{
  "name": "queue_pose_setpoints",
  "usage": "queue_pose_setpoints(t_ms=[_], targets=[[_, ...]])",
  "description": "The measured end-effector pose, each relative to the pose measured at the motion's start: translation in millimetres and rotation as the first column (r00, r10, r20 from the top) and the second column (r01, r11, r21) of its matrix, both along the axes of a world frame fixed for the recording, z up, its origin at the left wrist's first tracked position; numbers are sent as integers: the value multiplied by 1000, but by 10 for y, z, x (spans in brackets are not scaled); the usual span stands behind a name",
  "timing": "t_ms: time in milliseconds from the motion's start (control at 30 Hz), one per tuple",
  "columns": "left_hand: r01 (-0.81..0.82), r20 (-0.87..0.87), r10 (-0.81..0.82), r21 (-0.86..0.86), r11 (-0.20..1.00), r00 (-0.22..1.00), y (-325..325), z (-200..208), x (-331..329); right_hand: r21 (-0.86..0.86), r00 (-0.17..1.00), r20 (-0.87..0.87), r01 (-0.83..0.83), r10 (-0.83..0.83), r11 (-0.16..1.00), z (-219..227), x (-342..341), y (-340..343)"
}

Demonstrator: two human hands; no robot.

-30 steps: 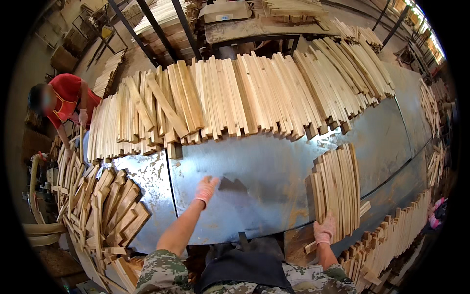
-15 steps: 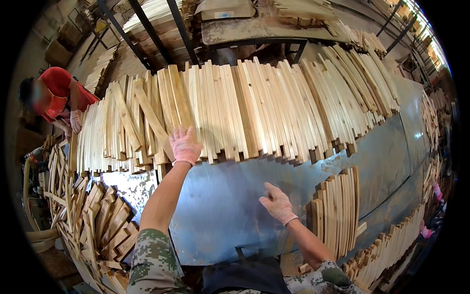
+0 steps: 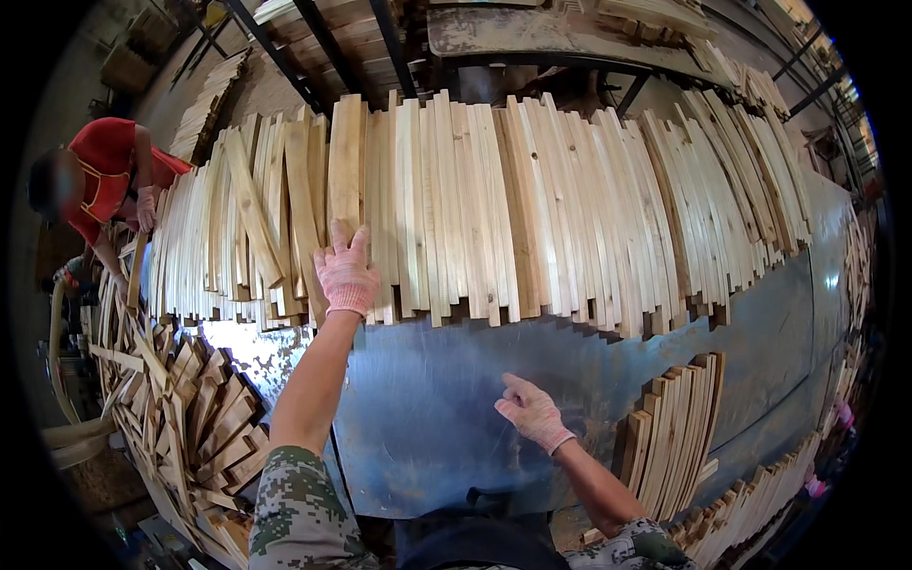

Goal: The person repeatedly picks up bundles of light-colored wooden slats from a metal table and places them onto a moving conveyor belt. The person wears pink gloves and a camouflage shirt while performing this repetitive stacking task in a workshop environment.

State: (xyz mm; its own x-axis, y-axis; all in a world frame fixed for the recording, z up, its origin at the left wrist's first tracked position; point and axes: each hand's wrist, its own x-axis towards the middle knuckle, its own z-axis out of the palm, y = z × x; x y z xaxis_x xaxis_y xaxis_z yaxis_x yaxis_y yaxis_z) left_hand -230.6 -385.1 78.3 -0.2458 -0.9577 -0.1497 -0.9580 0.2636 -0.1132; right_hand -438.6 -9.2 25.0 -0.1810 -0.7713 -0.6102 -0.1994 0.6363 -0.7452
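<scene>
A long row of pale wooden strips lies side by side across the metal table. My left hand, in a pinkish knit glove, rests palm down with fingers spread at the near end of a wider, darker wooden strip. Just left of it, another strip lies slightly askew, and a slanted strip crosses over the row. My right hand, gloved alike, hovers over the bare metal, holding nothing, its thumb and forefinger apart and the other fingers partly curled.
A smaller stack of strips stands to my right. Loose wood pieces are heaped at the left. At the far left, a person in red handles the row's end. Dark metal posts rise behind the row.
The wider strip by my left hand has turned from slanted to nearly straight, and the strip beside it slants less. My right hand stays over the metal. The whole view has shifted slightly.
</scene>
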Motion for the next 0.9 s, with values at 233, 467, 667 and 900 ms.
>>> queue_pose_setpoints(t_ms=[233,467,667,900], targets=[[-260,30,258,45,965,966,-368,100,-66,-39,993,36,-114,116,993,256,244,-95],[-339,-2,341,86,937,940,-311,180,-87,8,996,76,-47,46,999,353,101,55],[-329,-11,330,69,942,944,-353,196,-174,58,991,99,-98,91,994,345,208,272],[-298,-43,304,115,948,952,-415,26,21,-11,993,46,-112,113,994,327,201,324]])
